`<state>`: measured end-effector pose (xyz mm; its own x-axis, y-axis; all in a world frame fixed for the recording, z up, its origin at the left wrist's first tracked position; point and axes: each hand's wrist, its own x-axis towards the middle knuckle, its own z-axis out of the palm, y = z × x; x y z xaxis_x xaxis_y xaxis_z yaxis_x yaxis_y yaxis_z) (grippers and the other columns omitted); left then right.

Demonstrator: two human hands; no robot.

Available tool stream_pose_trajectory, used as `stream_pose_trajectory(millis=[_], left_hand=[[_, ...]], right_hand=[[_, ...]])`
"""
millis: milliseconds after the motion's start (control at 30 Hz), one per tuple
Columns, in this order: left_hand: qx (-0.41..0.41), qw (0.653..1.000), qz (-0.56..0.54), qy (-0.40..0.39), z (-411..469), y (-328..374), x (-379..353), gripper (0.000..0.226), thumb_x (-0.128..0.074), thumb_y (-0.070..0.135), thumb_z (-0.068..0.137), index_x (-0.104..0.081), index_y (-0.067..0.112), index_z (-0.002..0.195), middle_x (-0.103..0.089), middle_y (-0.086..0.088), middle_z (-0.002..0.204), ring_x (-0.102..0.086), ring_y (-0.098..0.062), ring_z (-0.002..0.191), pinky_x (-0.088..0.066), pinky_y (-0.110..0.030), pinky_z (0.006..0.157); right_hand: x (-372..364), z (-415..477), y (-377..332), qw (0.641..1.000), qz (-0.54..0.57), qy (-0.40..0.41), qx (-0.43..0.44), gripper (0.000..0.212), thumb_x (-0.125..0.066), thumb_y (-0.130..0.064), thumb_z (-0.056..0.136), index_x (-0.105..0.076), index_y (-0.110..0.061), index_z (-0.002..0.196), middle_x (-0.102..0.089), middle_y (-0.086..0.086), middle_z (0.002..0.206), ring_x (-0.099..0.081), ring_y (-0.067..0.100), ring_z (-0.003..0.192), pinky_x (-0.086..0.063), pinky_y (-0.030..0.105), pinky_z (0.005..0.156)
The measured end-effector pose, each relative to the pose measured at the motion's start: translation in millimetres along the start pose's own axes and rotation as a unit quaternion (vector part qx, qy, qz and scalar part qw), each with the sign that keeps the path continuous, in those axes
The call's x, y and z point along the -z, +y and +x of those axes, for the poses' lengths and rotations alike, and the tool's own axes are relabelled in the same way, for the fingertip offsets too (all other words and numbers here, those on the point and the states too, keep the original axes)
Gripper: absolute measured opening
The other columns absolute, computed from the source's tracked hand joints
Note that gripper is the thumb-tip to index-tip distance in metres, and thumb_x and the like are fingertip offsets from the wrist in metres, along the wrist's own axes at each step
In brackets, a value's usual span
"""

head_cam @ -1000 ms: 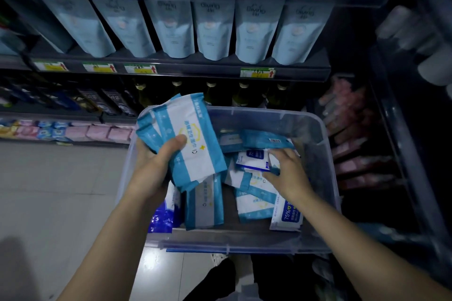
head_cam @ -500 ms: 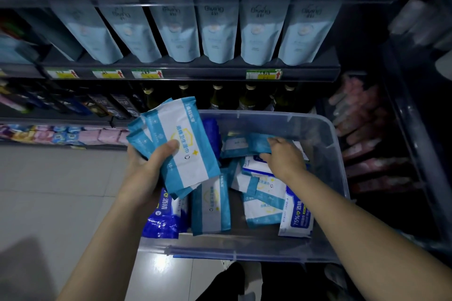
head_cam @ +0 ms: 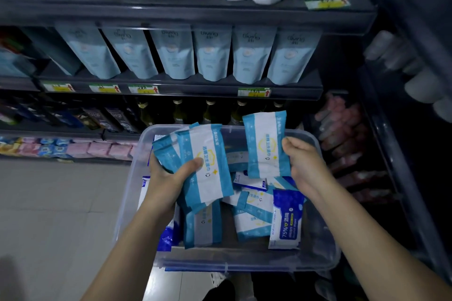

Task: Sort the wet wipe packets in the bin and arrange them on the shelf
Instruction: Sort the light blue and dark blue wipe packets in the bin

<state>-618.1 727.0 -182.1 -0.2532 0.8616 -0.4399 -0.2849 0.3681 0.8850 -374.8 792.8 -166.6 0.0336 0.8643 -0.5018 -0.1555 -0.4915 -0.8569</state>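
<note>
Evidently, sorting is only midway: no matching packet is seen on the shelf [head_cam: 171, 91] at twelve o'clock, loose packets [head_cam: 252, 220] are left in the bin [head_cam: 322, 247], a blue-and-white stack [head_cam: 208, 164] is gripped by the left hand [head_cam: 171, 178] at nine o'clock, and a single packet [head_cam: 265, 144] is pinched by the right hand [head_cam: 305, 164] fingers [head_cam: 289, 144] at three.

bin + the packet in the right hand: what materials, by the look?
Bin: rigid translucent plastic, probably, smooth and slightly frosted; floor tiles show through its left wall. Packet: thin flexible printed film, likely plastic, soft sheen; it wrinkles and bows where the right hand pinches it.
</note>
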Motion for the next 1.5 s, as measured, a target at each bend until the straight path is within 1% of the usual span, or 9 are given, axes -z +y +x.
stream_pose_trajectory(millis=[367,500,600,767,867,967,1133,1300,1500], left_hand=[[0.012,1.000,-0.005,-0.008,-7.6,-2.1,-16.7,0.078,-0.084,0.021,0.062,-0.040,0.025,0.127,-0.069,-0.003,0.111,-0.071,-0.022,0.091,-0.057,-0.045,0.077],[0.024,0.999,-0.014,-0.017,-14.2,-5.0,-19.4,0.071,-0.082,0.017,0.067,-0.040,0.026,0.124,-0.069,-0.002,0.109,-0.071,-0.022,0.091,-0.057,-0.046,0.078],[0.033,0.998,-0.023,-0.038,-19.9,-8.3,-24.1,0.070,-0.079,0.017,0.069,-0.039,0.026,0.126,-0.068,-0.002,0.111,-0.070,-0.021,0.093,-0.057,-0.044,0.079],[0.052,0.994,-0.016,-0.096,-27.2,-12.6,-27.9,0.077,-0.082,0.028,0.066,-0.039,0.026,0.130,-0.065,-0.004,0.120,-0.067,-0.022,0.102,-0.055,-0.046,0.085],[0.037,0.992,0.006,-0.124,-34.9,-16.6,-31.7,0.077,-0.082,0.029,0.070,-0.036,0.024,0.132,-0.066,-0.001,0.117,-0.068,-0.017,0.101,-0.057,-0.036,0.080],[0.031,0.984,0.043,-0.169,-43.6,-25.4,-40.4,0.099,-0.082,0.036,0.068,-0.019,0.028,0.144,-0.066,0.010,0.114,-0.066,-0.007,0.102,-0.055,-0.024,0.079],[0.091,0.965,0.090,-0.228,-52.2,-50.4,-61.0,0.123,-0.073,0.069,0.059,0.004,0.035,0.148,-0.047,0.014,0.140,-0.048,-0.004,0.126,-0.041,-0.035,0.107],[0.110,0.956,0.114,-0.246,-53.1,-55.6,-67.0,0.124,-0.064,0.078,0.059,0.014,0.039,0.147,-0.032,0.011,0.152,-0.039,-0.007,0.134,-0.036,-0.038,0.111],[0.110,0.963,0.112,-0.217,-47.8,-51.3,-50.0,0.133,-0.061,0.088,0.048,0.006,0.035,0.150,-0.039,0.014,0.147,-0.040,-0.006,0.133,-0.033,-0.039,0.113]], right_hand=[[-3.4,-28.3,-6.2,0.992,0.090,-0.074,-0.050,0.022,-0.045,-0.018,0.097,-0.066,-0.009,0.101,-0.073,0.007,0.089,-0.069,0.016,0.075,-0.056,0.029,0.059],[-11.4,-38.3,-3.4,0.990,0.108,-0.079,-0.043,0.031,-0.054,-0.031,0.088,-0.064,-0.011,0.110,-0.070,0.011,0.105,-0.068,0.023,0.092,-0.056,0.042,0.079],[-20.6,-50.8,4.1,0.991,0.032,-0.126,-0.019,0.040,-0.065,-0.029,0.074,-0.062,-0.015,0.112,-0.069,0.008,0.111,-0.065,0.025,0.103,-0.050,0.047,0.092],[-30.4,-59.7,17.0,0.989,-0.005,-0.145,-0.034,0.048,-0.068,-0.027,0.075,-0.057,-0.019,0.121,-0.069,0.003,0.113,-0.065,0.024,0.106,-0.046,0.051,0.098],[-23.1,-62.2,18.0,0.979,0.003,-0.189,-0.076,0.050,-0.065,-0.025,0.079,-0.053,-0.017,0.127,-0.066,0.007,0.119,-0.063,0.028,0.110,-0.048,0.053,0.094],[-10.8,-64.6,23.2,0.972,-0.026,-0.212,-0.093,0.047,-0.063,-0.024,0.079,-0.056,-0.013,0.123,-0.067,0.010,0.117,-0.064,0.029,0.108,-0.050,0.050,0.093],[7.8,-65.4,34.4,0.979,-0.017,-0.184,-0.090,0.044,-0.065,-0.026,0.076,-0.060,-0.017,0.119,-0.070,0.008,0.110,-0.067,0.026,0.101,-0.056,0.040,0.082],[10.5,-66.0,41.9,0.974,0.038,-0.174,-0.136,0.041,-0.070,-0.016,0.070,-0.064,-0.014,0.110,-0.073,0.010,0.096,-0.071,0.023,0.082,-0.057,0.031,0.060],[-12.1,-62.1,51.6,0.968,0.057,-0.187,-0.159,0.043,-0.071,-0.015,0.070,-0.062,-0.011,0.112,-0.073,0.013,0.094,-0.071,0.025,0.080,-0.057,0.034,0.060]])
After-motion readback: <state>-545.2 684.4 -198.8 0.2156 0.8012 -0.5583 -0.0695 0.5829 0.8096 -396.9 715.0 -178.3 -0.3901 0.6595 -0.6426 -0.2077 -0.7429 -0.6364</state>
